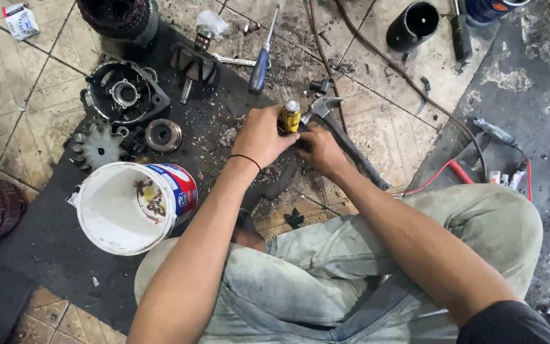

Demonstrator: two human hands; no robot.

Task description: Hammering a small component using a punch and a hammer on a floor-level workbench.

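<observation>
My left hand point(261, 136) grips a yellow-handled screwdriver point(291, 116), held upright with its tip hidden below my fingers. My right hand point(321, 151) is closed just beside it, touching the left hand, and what it holds is hidden. A claw hammer point(338, 130) with a dark handle lies on the floor right behind my right hand. Both hands work over a dirty black mat point(46, 236) strewn with metal scraps.
A white bucket point(122, 207) with some copper scraps lies on its side to the left. Alternator parts sit beyond it: a housing point(125, 93), a fan point(100, 148), a pulley point(163, 134). A blue screwdriver point(260, 67), a black cylinder point(413, 25) and red wires point(453, 171) lie around.
</observation>
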